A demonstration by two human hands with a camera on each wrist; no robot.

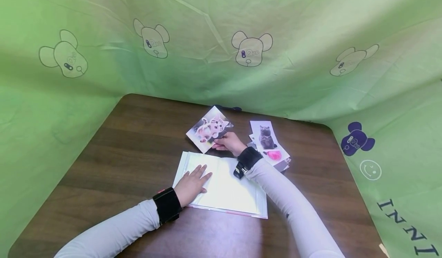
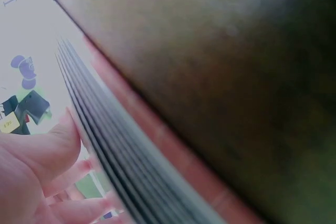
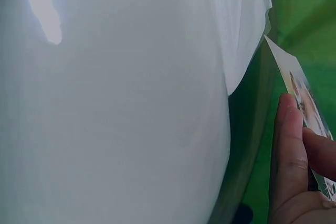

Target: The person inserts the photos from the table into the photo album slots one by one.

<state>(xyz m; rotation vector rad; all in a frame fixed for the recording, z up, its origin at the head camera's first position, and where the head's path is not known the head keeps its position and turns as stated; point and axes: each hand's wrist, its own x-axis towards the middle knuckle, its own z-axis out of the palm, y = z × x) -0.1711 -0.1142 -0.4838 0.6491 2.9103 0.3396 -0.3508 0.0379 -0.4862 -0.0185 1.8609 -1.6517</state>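
Observation:
An open album (image 1: 228,189) with clear white sleeves lies on the brown table (image 1: 131,147). My left hand (image 1: 191,183) rests flat on its left page, fingers straight. In the left wrist view the thumb (image 2: 50,145) lies beside the stacked page edges (image 2: 121,156). My right hand (image 1: 229,142) pinches a cat photo (image 1: 209,129) by its lower corner, tilted up just beyond the album. The right wrist view shows the fingers (image 3: 287,145) against the photo's edge (image 3: 302,93), next to a glossy sleeve (image 3: 115,103).
A loose pile of photos (image 1: 269,145), a grey cat picture on top, lies right of the hand. Green cloth (image 1: 221,39) with bear prints walls the table at the back and both sides. A small dark object (image 1: 235,108) lies at the far edge.

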